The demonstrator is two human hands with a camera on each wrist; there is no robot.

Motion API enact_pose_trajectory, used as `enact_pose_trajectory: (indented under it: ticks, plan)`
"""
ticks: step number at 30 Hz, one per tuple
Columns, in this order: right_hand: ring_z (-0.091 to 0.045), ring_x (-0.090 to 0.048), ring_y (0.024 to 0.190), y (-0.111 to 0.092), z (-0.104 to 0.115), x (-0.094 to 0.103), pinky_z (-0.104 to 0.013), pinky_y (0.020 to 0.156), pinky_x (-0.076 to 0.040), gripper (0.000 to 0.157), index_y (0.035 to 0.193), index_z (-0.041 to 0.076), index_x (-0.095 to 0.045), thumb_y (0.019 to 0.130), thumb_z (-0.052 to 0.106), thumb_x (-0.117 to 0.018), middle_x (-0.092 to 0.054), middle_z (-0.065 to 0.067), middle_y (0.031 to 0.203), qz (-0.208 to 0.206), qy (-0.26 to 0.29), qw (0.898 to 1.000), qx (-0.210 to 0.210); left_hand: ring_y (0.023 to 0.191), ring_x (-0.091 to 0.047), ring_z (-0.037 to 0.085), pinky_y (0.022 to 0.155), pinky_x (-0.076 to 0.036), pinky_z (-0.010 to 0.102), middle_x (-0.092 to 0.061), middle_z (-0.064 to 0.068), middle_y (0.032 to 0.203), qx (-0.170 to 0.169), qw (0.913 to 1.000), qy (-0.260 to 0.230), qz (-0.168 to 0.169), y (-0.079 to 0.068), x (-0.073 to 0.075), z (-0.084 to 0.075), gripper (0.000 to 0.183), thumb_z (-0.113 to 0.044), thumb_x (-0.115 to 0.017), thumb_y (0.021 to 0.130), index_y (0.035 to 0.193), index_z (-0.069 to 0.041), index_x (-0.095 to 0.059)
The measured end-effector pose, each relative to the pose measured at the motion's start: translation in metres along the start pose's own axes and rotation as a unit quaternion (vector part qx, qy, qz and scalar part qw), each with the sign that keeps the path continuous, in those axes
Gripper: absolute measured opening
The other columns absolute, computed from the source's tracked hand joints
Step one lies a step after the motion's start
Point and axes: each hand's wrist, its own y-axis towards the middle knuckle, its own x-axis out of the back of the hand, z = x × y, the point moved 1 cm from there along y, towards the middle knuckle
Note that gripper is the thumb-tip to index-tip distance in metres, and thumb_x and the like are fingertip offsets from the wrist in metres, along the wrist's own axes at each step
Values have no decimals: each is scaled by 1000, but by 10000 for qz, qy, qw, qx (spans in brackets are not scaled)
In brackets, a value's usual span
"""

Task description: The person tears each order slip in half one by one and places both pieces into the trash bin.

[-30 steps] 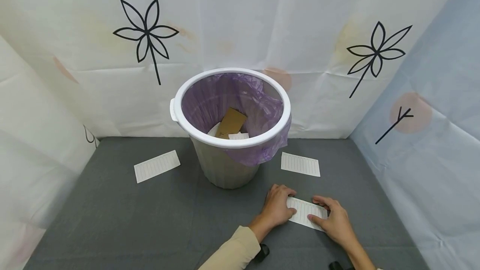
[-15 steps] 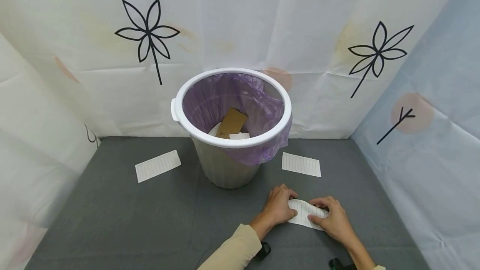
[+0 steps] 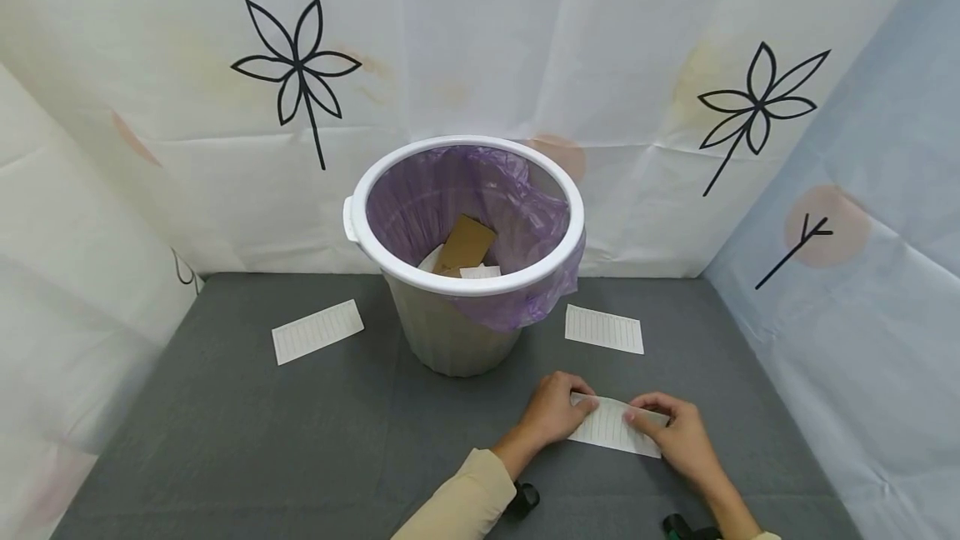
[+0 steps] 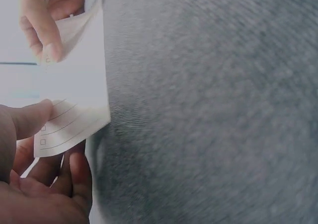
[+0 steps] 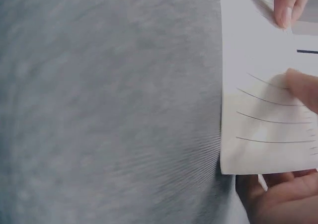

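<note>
Both hands pinch one lined sheet of paper (image 3: 611, 427) low over the grey cloth, right of the bin. Its left end is held by the left hand (image 3: 555, 408), thumb on top and fingers beneath. Toward the right end, the right hand (image 3: 678, 436) pinches it along the upper edge. In the left wrist view the paper (image 4: 74, 85) bends upward at its ends, with printed lines and small boxes on it. The right wrist view has the lined paper (image 5: 258, 110) with a thumb (image 5: 303, 87) over it and fingers underneath.
A white-rimmed bin (image 3: 459, 332) with a purple liner (image 3: 525, 215) stands at the centre back. Inside lie brown cardboard (image 3: 465, 244) and white paper. Lined sheets lie to its left (image 3: 318, 332) and right (image 3: 604, 328) on the grey cloth (image 3: 315, 440). Printed fabric walls surround the surface.
The sheet has come up a little and bends between the hands. The right hand has shifted slightly right and its grip has moved to the upper edge; the left hand has re-gripped its end.
</note>
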Motion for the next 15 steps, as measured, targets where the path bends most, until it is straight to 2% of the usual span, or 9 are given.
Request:
enact_pose_trajectory:
  ticks: [2,5,9,11,15]
  plan:
    - [-7,-59,82,-1,3,3,-25,66,-49,12,97,-1,-74,90,8,-78,-71,-7,94,21,364,9992,-186,74,-55,3,66,-45,21,-71,-4,82,-33,9995,-327,10,1,3,-1,6,-14,-76,90,88,-9,-79]
    - [-6,-58,84,0,9,5,-25,66,-50,17,103,-6,-73,93,8,-75,-70,1,96,-45,732,9964,-421,67,-50,0,59,-42,18,-70,-4,80,-96,9962,-867,29,2,9,-5,8,-11,-75,91,89,-5,-79]
    - [-6,-57,84,2,19,8,-24,67,-50,22,109,-9,-71,95,8,-73,-68,11,94,-122,991,9931,-617,66,-52,-3,57,-45,17,-71,-2,80,-83,9885,-1508,65,2,19,-13,10,-10,-75,91,91,-1,-79]
    - [-7,-57,84,2,26,10,-24,67,-51,24,110,-9,-71,95,9,-72,-67,10,93,-130,1027,9926,-635,65,-54,-3,58,-47,17,-72,-2,81,-52,9849,-1728,60,1,25,-18,10,-10,-76,91,92,0,-79]
    - [-9,-53,81,1,41,13,-25,66,-51,24,110,-9,-71,95,9,-73,-69,0,95,-188,1015,9934,-507,63,-57,-3,56,-48,17,-72,-2,79,-14,9797,-2004,-21,-2,37,-27,10,-9,-76,91,93,0,-79]
